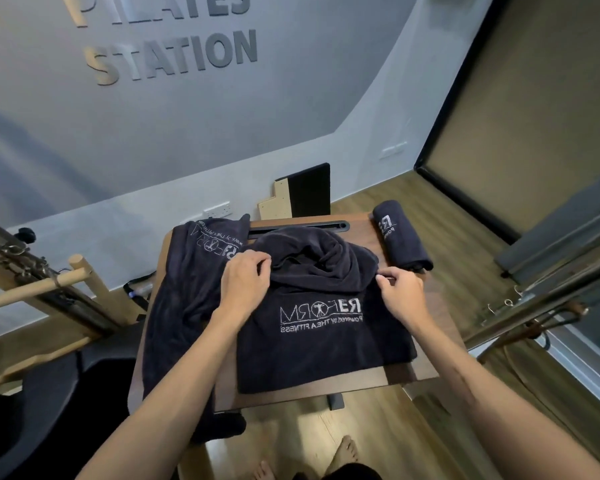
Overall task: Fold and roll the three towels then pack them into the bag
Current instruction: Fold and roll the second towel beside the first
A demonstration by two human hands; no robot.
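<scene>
A dark navy towel with a white logo lies in the middle of the small wooden table, its far half bunched up. My left hand pinches the towel's left edge. My right hand pinches its right edge. A second dark towel lies unfolded on the table's left side and hangs over the front edge. A third towel, rolled into a cylinder, rests at the table's far right corner. No bag is clearly in view.
A black board and a pale wooden piece lean on the wall behind the table. Wooden and metal exercise frames stand at the left and right. A black seat is at the lower left. My bare feet are on the wood floor.
</scene>
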